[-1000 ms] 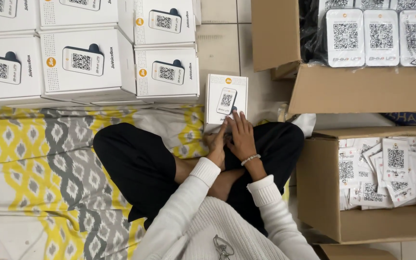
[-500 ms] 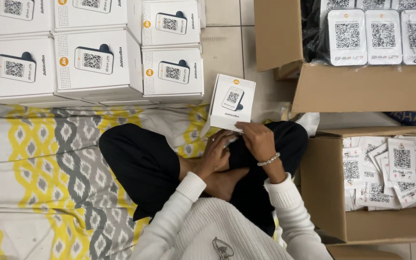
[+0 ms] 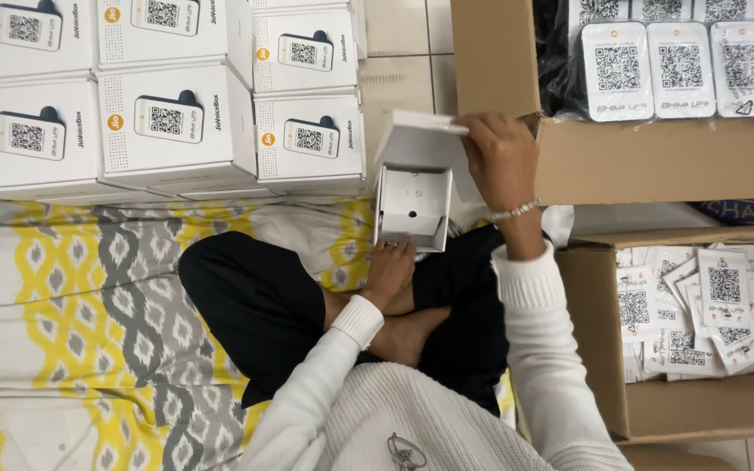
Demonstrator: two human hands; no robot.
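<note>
Your right hand (image 3: 501, 157) is raised, fingers pinched on the edge of a white lid (image 3: 421, 133), held tilted above the lap; a thin bracelet (image 3: 514, 211) sits on that wrist. Your left hand (image 3: 390, 272) is lower, fingers cupped under the near edge of the open white box (image 3: 412, 208), steadying it. The box stands just below the lid, its open side toward you, showing a white moulded insert with a few small holes. Both sleeves are white knit.

Under the box: crossed legs in black trousers (image 3: 263, 305), bare feet tucked beneath the left hand. You sit on a bedsheet (image 3: 63, 296) patterned yellow, grey and white.

Beyond the box, to the left, a stack of white cartons (image 3: 167, 122), each printed with a small device and a square code, set in rows touching each other. To the right, a large cardboard box (image 3: 656, 157) holds upright white plaques with square codes (image 3: 682, 65). Nearer, just beside your right arm, a second cardboard box (image 3: 595, 349) holds a loose heap of white printed cards (image 3: 700, 314).
</note>
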